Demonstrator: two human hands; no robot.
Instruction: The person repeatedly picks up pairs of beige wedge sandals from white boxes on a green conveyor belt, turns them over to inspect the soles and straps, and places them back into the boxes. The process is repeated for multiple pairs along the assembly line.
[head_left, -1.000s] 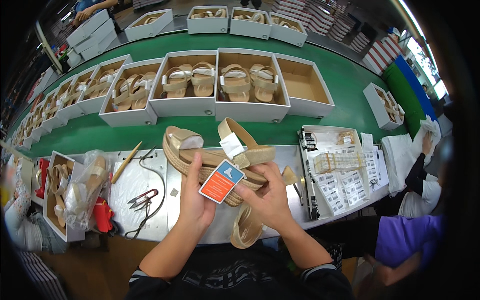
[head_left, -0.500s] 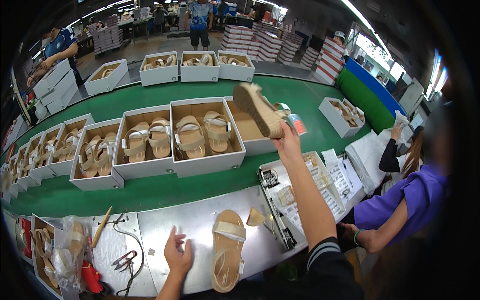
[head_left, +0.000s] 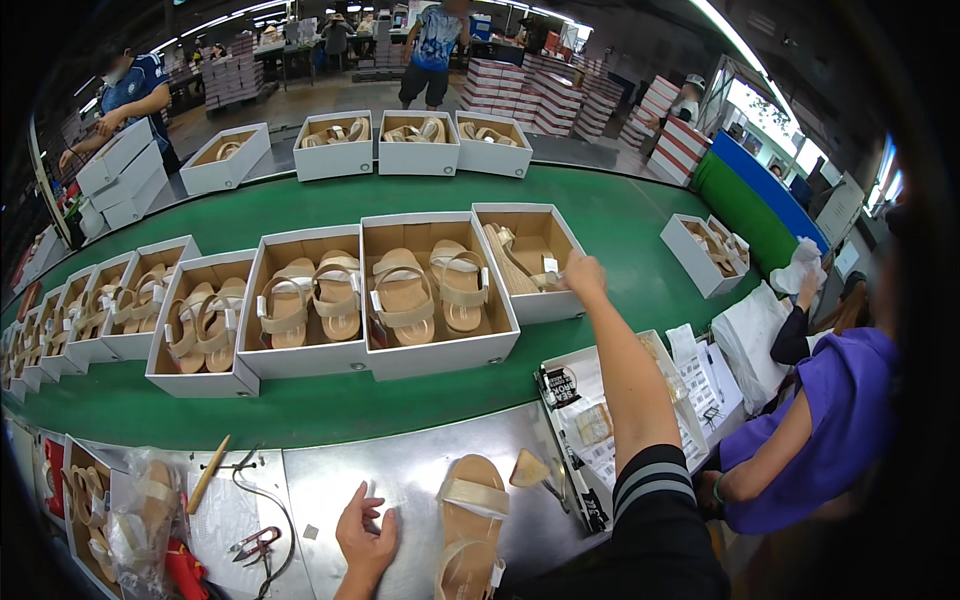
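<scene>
Over the open box [head_left: 560, 300], right hand [head_left: 584, 272] fingers curled on sandal [head_left: 510, 262], left hand [head_left: 366, 538] spread flat on steel bench [head_left: 400, 480].

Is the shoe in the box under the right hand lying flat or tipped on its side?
Tipped on its side. In the box the sandal leans against the left wall, edge up, with the right hand at the right rim.

White open shoe box [head_left: 540, 300] lay under right hand [head_left: 583, 275]; white label sheets [head_left: 600, 425] sat beside right forearm.
</scene>
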